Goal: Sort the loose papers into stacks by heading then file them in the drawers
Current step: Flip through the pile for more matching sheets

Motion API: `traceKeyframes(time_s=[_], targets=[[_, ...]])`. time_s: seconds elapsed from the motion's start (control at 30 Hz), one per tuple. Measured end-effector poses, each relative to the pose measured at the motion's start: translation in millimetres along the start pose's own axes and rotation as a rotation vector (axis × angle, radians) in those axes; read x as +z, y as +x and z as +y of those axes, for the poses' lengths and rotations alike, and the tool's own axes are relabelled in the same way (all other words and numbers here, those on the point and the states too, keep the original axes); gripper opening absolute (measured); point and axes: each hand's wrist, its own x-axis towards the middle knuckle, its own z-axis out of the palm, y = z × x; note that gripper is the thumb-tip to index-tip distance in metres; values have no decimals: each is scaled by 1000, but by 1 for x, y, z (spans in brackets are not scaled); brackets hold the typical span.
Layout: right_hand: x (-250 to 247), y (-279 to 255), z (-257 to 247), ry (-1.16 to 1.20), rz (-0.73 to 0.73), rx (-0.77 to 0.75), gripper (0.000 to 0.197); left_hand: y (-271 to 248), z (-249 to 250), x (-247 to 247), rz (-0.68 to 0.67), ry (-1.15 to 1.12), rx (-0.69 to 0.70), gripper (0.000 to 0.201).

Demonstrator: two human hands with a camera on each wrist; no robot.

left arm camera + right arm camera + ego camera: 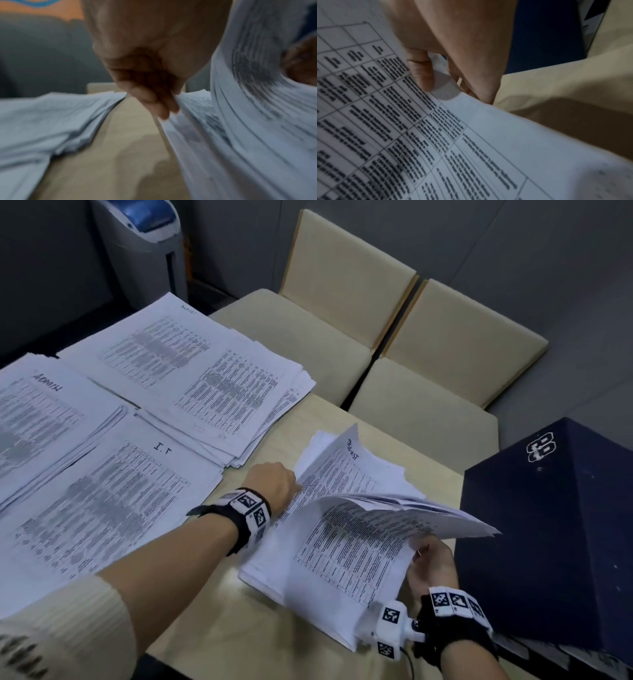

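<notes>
A stack of printed papers (339, 546) lies at the table's near right, its upper sheets lifted and bowed. My left hand (274, 486) pinches the left edge of the lifted sheets (248, 94); its curled fingertips (163, 109) press into the paper edge. My right hand (430, 563) pinches the right edge of the sheets (436, 135) between thumb (421, 70) and fingers. Sorted stacks lie to the left: one headed ADMIN (44, 409), one headed I.T (113, 494), and a fanned stack (191, 371) behind them.
A dark blue box (555, 529) stands right against the table's right side, close to my right hand. Cream chairs (342, 313) sit beyond the table's far edge. A grey and blue bin (144, 244) stands at the back left. Bare tabletop (212, 625) shows near me.
</notes>
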Motion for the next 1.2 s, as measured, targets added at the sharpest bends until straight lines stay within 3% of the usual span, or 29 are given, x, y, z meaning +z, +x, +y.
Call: traceKeyframes(time_s=[0.1,0.2,0.3,0.37,0.43,0.5,0.6,0.7,0.77,0.87,1.07,1.2], targets=[[4,-4,6,46,-39,-43,18,0,0,-10,82,-42,111,40],[5,-9,10,33,-19,-74,20,-1,-2,-5,23,-668,177,19],[8,-14,10,-52,-8,-98,18,-10,0,-1,-184,-1231,165,18],[7,-13,12,-81,14,-78,13,-14,2,1,-343,-1365,112,26],[2,-3,15,18,86,-14,19,-13,1,-1,-430,-1331,71,43],[1,3,18,113,88,69,33,-5,0,7,-360,-1160,22,53],[-1,1,20,117,196,-11,33,5,-1,24,-151,-696,-135,41],[7,-12,19,126,222,23,28,7,0,37,-148,-470,-255,36],[4,-16,23,111,210,-4,26,8,1,42,-145,-415,-226,38],[6,-19,22,25,194,11,18,7,3,42,-14,-327,-173,32],[13,-22,10,19,154,13,21,5,5,23,80,46,0,38],[17,-17,7,39,139,25,16,13,6,1,169,-16,38,42]])
